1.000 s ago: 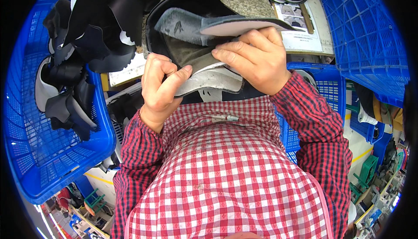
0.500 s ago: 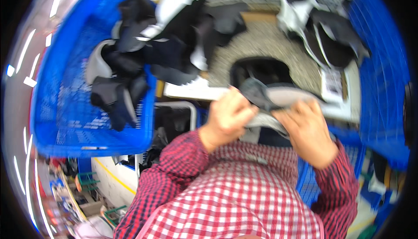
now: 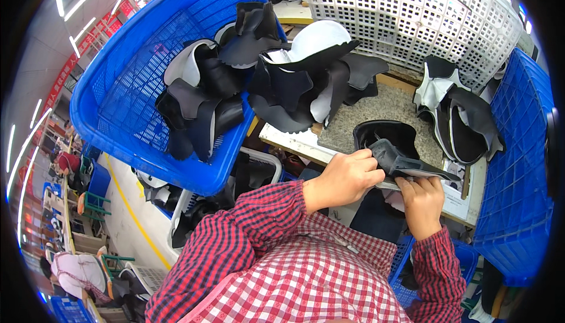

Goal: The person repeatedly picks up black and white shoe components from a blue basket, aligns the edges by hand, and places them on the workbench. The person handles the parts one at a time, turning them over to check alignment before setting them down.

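Both my hands hold a black shoe upper [image 3: 388, 157] with a pale lining, above the table's near edge. My left hand [image 3: 347, 177] pinches its left end with closed fingers. Along its lower right edge, the fingers of my right hand [image 3: 421, 200] are bent and pressed against the piece; the thumb is hidden. Just behind lies a black curved upper piece [image 3: 385, 130] on the mat; I cannot tell whether it joins the held one. Left of it is a heap of black and white uppers [image 3: 288, 90]. More black and white uppers [image 3: 462, 123] lie at the right.
A blue basket [image 3: 147, 173] with uppers stands tilted at the left. The grey mat [image 3: 347, 124] covers the table. A white perforated crate [image 3: 412, 5] rises behind, and a blue crate [image 3: 515, 170] walls the right. Below the blue basket sits a white-rimmed bin [image 3: 268, 161]. Another person [image 3: 79, 273] is far left.
The view has tilted, showing more of the room. My hands, still on the upper, appear lower and further right. The upper is turned so that less of its pale lining shows.
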The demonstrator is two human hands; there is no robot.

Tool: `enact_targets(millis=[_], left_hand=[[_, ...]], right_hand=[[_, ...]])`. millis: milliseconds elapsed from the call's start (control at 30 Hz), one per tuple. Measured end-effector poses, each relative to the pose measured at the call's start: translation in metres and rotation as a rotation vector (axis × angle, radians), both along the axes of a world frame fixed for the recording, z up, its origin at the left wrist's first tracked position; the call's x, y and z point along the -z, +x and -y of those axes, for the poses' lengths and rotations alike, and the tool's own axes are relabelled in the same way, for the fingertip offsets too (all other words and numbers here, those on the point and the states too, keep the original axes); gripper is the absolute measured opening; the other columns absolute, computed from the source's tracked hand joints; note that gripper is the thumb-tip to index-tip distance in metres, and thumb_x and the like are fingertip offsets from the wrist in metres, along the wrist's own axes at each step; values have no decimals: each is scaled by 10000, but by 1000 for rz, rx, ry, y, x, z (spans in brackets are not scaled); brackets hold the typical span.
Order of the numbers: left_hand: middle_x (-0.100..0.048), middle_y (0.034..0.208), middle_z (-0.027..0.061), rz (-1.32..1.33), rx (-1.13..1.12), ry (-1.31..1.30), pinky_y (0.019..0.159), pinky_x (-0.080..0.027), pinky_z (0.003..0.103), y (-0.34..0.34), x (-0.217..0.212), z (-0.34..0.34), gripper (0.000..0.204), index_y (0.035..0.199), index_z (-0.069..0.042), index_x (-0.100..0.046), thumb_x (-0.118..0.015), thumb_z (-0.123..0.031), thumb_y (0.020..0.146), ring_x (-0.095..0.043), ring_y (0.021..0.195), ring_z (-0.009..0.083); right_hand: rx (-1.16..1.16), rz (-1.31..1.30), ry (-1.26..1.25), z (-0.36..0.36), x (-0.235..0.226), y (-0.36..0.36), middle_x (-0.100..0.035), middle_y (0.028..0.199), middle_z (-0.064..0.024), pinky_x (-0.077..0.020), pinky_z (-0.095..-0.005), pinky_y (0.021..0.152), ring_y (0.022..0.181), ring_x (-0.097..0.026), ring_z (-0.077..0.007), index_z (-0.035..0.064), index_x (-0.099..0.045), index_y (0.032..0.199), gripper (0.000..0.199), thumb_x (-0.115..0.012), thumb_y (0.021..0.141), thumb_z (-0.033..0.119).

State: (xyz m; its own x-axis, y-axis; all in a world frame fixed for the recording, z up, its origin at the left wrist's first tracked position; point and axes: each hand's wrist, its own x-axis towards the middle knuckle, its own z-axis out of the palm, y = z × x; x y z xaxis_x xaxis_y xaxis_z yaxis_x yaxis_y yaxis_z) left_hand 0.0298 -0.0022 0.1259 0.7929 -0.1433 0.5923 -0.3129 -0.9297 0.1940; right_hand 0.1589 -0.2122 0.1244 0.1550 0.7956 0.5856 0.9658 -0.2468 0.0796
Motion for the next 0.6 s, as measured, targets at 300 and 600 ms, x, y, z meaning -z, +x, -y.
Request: enact_targets(millis=[300, 600], left_hand=[[-655, 1106, 122, 786, -90, -70, 905, -484, 459, 27, -120, 0, 573, 1238, -61, -683, -809, -63, 680, -608, 1081, 315], [-580, 1450, 264, -666, 257, -907, 1124, -455, 474, -27, 83, 48, 700, 1441, 61, -529, -623, -488, 1016, -590, 1318, 402]], right_hand=[[199, -410, 353, -34, -65, 35, -746, 800, -83, -512, -327, 581, 678, -707, -213, 72, -766, 979, 114, -798, 931, 170], [-712, -1988, 1072, -34, -15, 16, -700, 1310, -153, -563, -382, 1048, 1185, -686, -262, -3, -609, 1403, 347, -523, 1100, 143]])
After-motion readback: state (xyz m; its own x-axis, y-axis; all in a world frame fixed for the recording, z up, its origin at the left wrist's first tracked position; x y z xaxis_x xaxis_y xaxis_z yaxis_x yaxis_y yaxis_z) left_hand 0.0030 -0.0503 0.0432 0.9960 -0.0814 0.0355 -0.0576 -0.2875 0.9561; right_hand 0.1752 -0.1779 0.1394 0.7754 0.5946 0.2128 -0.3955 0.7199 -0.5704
